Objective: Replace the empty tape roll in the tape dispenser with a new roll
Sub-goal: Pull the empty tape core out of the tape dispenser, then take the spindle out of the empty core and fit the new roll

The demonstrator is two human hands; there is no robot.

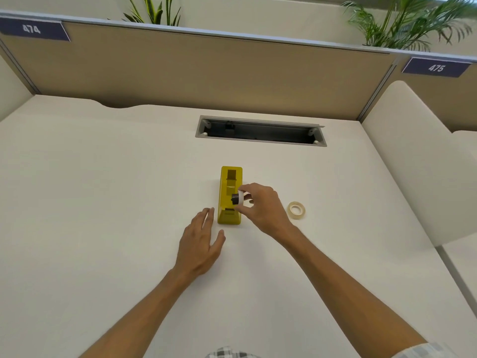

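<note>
A yellow tape dispenser (230,187) stands on the white desk (103,202), its long side running away from me. My right hand (260,205) pinches a small empty roll (238,198), a white ring on a black hub, just above the dispenser's right side. My left hand (201,241) rests flat and open on the desk, its fingertips just left of the dispenser's near end. A fresh roll of pale tape (296,209) lies flat on the desk to the right of my right hand.
An open cable slot (260,131) is cut into the desk behind the dispenser. A tan partition (196,68) closes the back, with plants above it. A white side panel (413,164) rises on the right.
</note>
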